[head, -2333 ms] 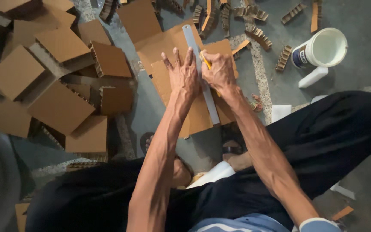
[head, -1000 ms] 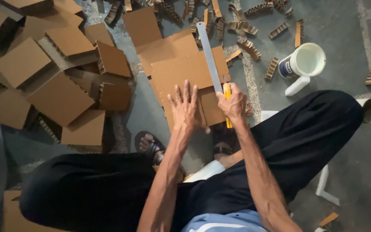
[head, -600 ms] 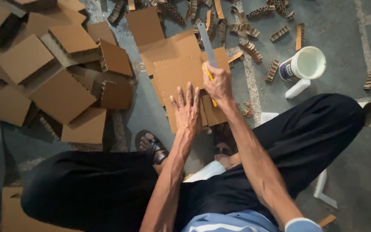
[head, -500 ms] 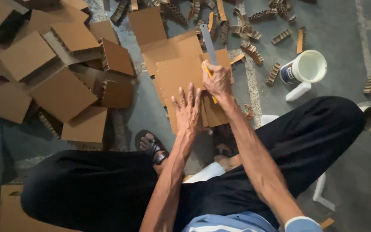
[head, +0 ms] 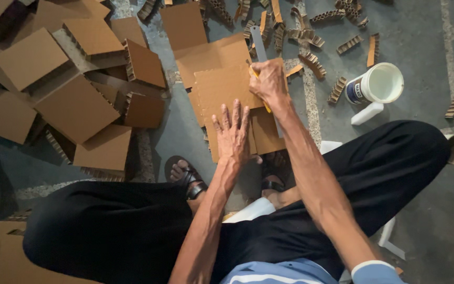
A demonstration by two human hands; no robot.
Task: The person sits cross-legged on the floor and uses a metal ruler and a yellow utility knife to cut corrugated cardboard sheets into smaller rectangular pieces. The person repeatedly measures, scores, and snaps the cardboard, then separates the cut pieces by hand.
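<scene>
My left hand [head: 232,134] lies flat, fingers spread, pressing down a brown cardboard sheet [head: 222,89] on the floor between my feet. My right hand [head: 269,81] is closed around a yellow-handled knife [head: 265,107] at the sheet's right edge, beside a long grey metal ruler [head: 258,44] that runs away from me along that edge. The knife's blade is hidden under my hand. More flat cardboard pieces [head: 185,23] lie under and beyond the sheet.
A heap of thick honeycomb cardboard blocks [head: 80,100] fills the left. Several cut corrugated strips [head: 313,63] are scattered at the top. A white tub [head: 379,84] and a small white bottle [head: 366,113] stand at the right. My sandalled feet [head: 187,176] rest below the sheet.
My right hand with the knife has moved away from me up the ruler's edge. My left hand has stayed flat on the sheet, shifted slightly toward me.
</scene>
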